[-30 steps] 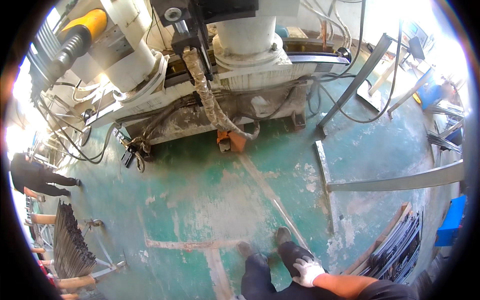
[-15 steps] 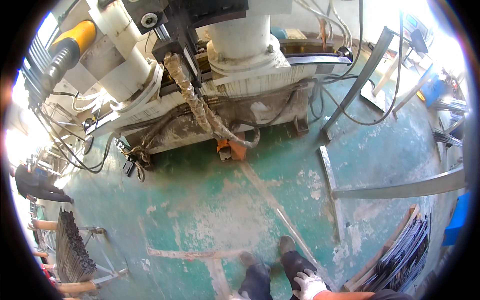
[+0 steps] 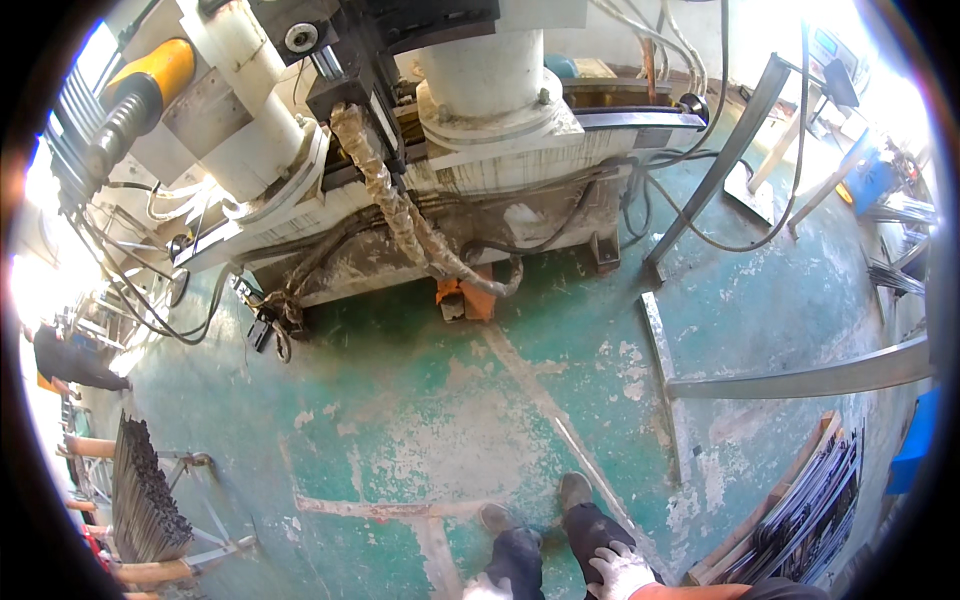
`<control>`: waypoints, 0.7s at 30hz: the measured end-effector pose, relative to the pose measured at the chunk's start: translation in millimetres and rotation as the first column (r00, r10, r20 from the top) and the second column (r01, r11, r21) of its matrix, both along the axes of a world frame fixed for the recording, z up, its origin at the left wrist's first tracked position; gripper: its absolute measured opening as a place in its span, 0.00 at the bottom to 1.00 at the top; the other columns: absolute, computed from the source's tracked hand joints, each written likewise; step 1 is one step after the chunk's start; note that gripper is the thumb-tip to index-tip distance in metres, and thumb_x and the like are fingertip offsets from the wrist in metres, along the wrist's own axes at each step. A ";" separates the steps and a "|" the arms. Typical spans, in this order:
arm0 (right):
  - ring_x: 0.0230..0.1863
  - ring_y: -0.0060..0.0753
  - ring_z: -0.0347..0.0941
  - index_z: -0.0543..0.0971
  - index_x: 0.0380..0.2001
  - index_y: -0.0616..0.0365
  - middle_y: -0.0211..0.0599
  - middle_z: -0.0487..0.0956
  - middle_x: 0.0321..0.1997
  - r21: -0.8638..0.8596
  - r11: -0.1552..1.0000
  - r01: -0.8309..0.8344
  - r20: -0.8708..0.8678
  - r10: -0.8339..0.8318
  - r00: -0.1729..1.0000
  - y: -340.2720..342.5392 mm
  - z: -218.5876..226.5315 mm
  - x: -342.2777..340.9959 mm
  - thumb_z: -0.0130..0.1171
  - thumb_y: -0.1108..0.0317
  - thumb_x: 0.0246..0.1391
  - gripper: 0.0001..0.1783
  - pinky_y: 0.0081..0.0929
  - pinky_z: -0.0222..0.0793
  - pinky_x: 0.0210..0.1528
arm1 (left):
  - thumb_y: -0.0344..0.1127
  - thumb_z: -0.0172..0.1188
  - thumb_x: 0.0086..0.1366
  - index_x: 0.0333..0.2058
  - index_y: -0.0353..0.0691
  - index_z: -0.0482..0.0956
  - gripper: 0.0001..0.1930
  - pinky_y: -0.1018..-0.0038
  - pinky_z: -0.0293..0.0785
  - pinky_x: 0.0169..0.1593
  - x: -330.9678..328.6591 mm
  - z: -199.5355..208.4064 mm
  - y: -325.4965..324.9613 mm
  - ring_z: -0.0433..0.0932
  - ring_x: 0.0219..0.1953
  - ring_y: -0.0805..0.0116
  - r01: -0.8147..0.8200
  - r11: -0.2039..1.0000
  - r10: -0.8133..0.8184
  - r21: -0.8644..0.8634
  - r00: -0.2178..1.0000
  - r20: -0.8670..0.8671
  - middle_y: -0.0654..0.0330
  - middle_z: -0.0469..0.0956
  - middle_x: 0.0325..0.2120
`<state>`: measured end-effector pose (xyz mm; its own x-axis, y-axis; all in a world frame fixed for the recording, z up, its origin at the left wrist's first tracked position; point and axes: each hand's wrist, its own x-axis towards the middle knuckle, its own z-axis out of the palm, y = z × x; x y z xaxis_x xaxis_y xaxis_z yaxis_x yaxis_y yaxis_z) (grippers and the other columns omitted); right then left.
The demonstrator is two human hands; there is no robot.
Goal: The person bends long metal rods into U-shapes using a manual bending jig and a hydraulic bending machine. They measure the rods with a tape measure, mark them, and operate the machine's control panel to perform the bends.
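Observation:
In a pale work glove, my right hand (image 3: 620, 572) rests on my right trouser leg near the knee. Its fingers are spread and hold nothing. Only part of my left hand (image 3: 487, 588), also gloved, shows at the lower edge against my left leg; its fingers are too cut off to read. Beyond my shoes stands a large white machine (image 3: 480, 95) with thick columns and a stained base. A wrapped hose (image 3: 385, 190) hangs down its front towards an orange-covered object (image 3: 465, 300) on the floor.
Thin metal strips (image 3: 800, 520) lie in a wooden-edged holder at right, near a metal frame (image 3: 800, 380). Left, a rack holds stacked dark strips (image 3: 145, 490). A yellow-and-black cylinder (image 3: 150, 75) hangs upper left. Another person (image 3: 75, 360) is at the far left. Cables hang by the machine.
My left hand shows slightly more at the lower edge. The person at far left has shifted posture. My right hand stays on my leg.

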<state>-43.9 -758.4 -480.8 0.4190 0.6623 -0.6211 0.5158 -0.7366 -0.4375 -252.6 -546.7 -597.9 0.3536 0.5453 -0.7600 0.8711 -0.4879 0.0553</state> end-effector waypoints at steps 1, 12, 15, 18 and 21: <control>0.66 0.57 0.61 0.74 0.55 0.60 0.53 0.70 0.62 -0.003 1.000 0.001 0.009 -0.001 1.000 -1.1 0.1 -1.1 0.57 0.57 0.51 0.29 0.46 0.56 0.67 | 0.46 0.48 0.67 0.47 0.41 0.79 0.19 0.52 0.75 0.46 -0.3 -1.5 -1.4 0.81 0.42 0.44 0.000 1.000 0.000 0.000 1.000 0.004 0.42 0.80 0.42; 0.67 0.57 0.59 0.73 0.57 0.60 0.53 0.68 0.64 -0.019 1.000 -0.014 -0.009 0.014 1.000 -6.4 -0.6 0.7 0.58 0.56 0.51 0.31 0.47 0.54 0.69 | 0.47 0.49 0.66 0.47 0.41 0.80 0.20 0.54 0.75 0.48 8.1 -7.8 -2.8 0.81 0.43 0.46 -0.010 1.000 0.010 -0.006 1.000 0.002 0.44 0.80 0.43; 0.67 0.57 0.59 0.73 0.57 0.60 0.53 0.68 0.64 -0.019 1.000 -0.002 -0.013 0.002 1.000 -9.2 -3.4 -0.6 0.58 0.56 0.51 0.31 0.46 0.54 0.69 | 0.48 0.49 0.66 0.46 0.41 0.80 0.20 0.54 0.75 0.48 9.6 -8.8 -4.3 0.81 0.44 0.46 -0.011 1.000 0.011 -0.007 1.000 -0.002 0.44 0.80 0.43; 0.67 0.57 0.59 0.73 0.56 0.61 0.53 0.69 0.64 -0.010 1.000 0.022 -0.019 -0.023 1.000 -7.8 -2.4 1.0 0.58 0.57 0.51 0.30 0.46 0.54 0.69 | 0.48 0.49 0.65 0.46 0.42 0.80 0.20 0.55 0.75 0.48 12.5 -11.2 -3.6 0.81 0.44 0.46 -0.015 1.000 0.014 -0.006 1.000 -0.001 0.44 0.80 0.43; 0.67 0.57 0.59 0.74 0.56 0.61 0.53 0.69 0.64 -0.012 1.000 0.017 -0.031 -0.017 0.999 -3.3 7.3 8.1 0.58 0.57 0.51 0.30 0.46 0.54 0.69 | 0.49 0.50 0.65 0.46 0.42 0.80 0.21 0.55 0.75 0.49 14.2 -10.3 -4.2 0.81 0.44 0.47 -0.015 1.000 0.014 -0.010 1.000 -0.004 0.45 0.81 0.43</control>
